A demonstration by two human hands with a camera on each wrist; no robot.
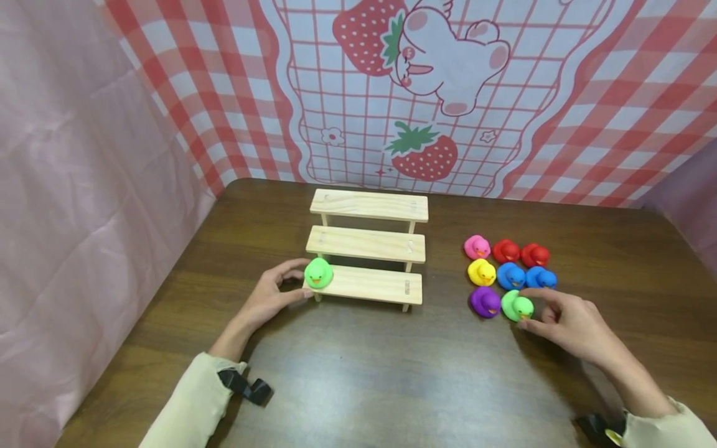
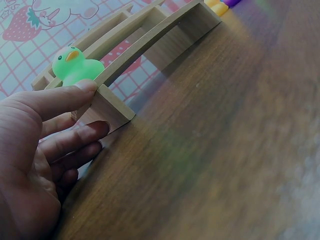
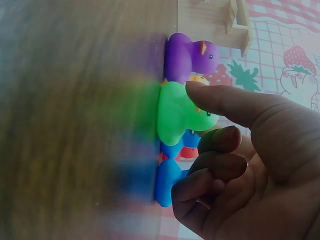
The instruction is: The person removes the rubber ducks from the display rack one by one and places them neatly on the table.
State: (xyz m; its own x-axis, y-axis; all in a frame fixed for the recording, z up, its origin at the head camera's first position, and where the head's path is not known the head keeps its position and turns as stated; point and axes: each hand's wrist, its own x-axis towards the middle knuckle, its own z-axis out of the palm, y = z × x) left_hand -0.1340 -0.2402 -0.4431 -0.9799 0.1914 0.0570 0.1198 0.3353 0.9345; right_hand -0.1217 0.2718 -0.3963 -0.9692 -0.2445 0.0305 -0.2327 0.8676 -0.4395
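Note:
A three-step wooden stand (image 1: 366, 284) is on the table, with a green toy duck (image 1: 318, 274) sitting at the left end of its lowest step. My left hand (image 1: 274, 292) grips that end of the step, thumb at the front edge beside the duck and forefinger behind. In the left wrist view the thumb (image 2: 75, 95) overlaps the duck's base, while the other fingers curl loosely below. On the right, my right hand (image 1: 571, 320) pinches a second, lighter green duck (image 1: 516, 306) between thumb and forefinger. That duck is beside a purple duck (image 1: 485, 302), its other fingers curled in.
Behind the lighter green duck stand a yellow duck (image 1: 482, 272), blue ducks (image 1: 511, 275), a pink duck (image 1: 477, 247) and red ducks (image 1: 506, 251), close together in rows. A checked strawberry cloth (image 1: 347, 155) hangs along the table's back edge; a pink curtain (image 1: 84, 186) hangs at the left.

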